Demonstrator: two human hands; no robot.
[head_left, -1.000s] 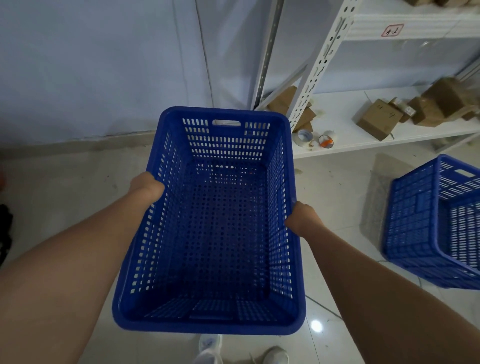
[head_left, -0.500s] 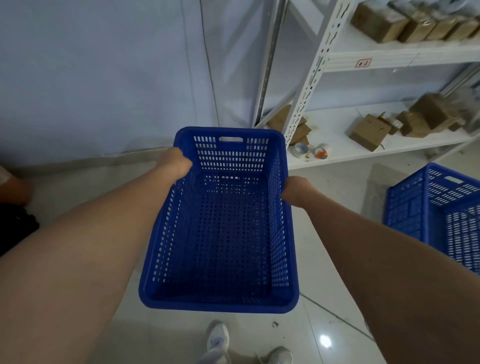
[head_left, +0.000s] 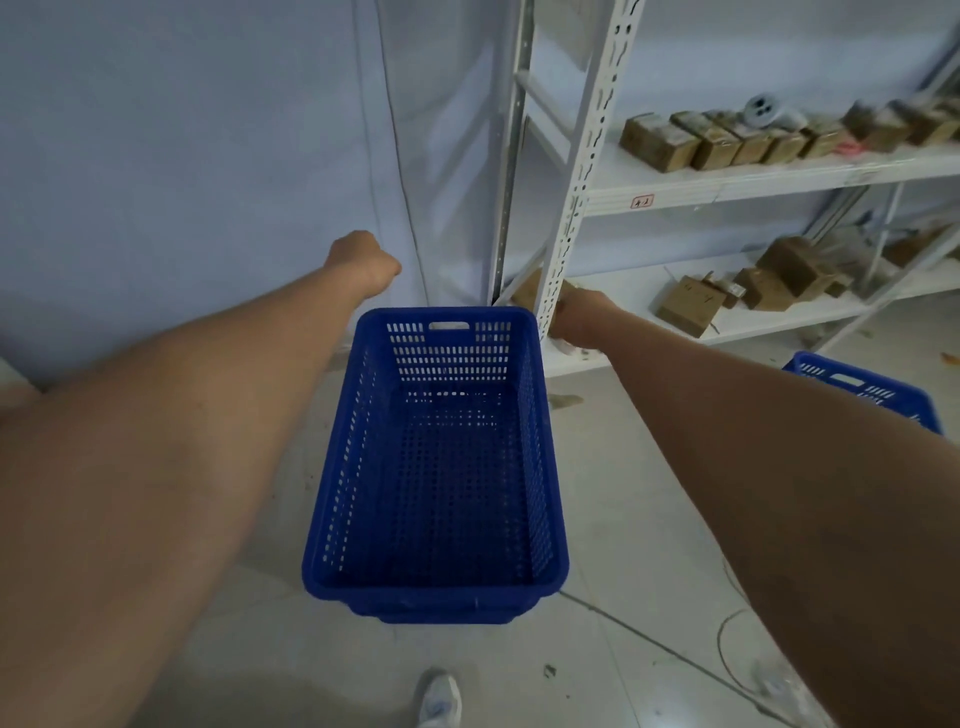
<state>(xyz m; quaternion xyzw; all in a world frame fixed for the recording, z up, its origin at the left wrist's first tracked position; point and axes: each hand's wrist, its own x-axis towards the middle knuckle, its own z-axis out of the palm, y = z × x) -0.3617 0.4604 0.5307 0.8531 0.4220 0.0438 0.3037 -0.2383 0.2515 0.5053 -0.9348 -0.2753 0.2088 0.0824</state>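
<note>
An empty blue perforated plastic basket (head_left: 435, 592) stands on the tiled floor right in front of me, its long side pointing away. My left hand (head_left: 363, 260) hovers above and beyond the basket's far left corner, fingers bent down and away from me, holding nothing. Out past the far right corner, my right hand (head_left: 576, 317) is in front of the foot of the shelf post, a little blurred, with its fingers hidden behind its back. Neither hand touches the basket.
A white metal shelving unit (head_left: 576, 171) stands at the right, with cardboard boxes on the lower shelf (head_left: 691, 306) and the upper shelf (head_left: 660, 140). A second blue basket (head_left: 872, 395) sits on the floor at right. My shoe (head_left: 440, 701) is just behind the basket. A pale wall runs along the left.
Both hands gripped the basket's side rims and carried it forward and down. Now it rests on the floor and both hands have let go and lifted past its far end.
</note>
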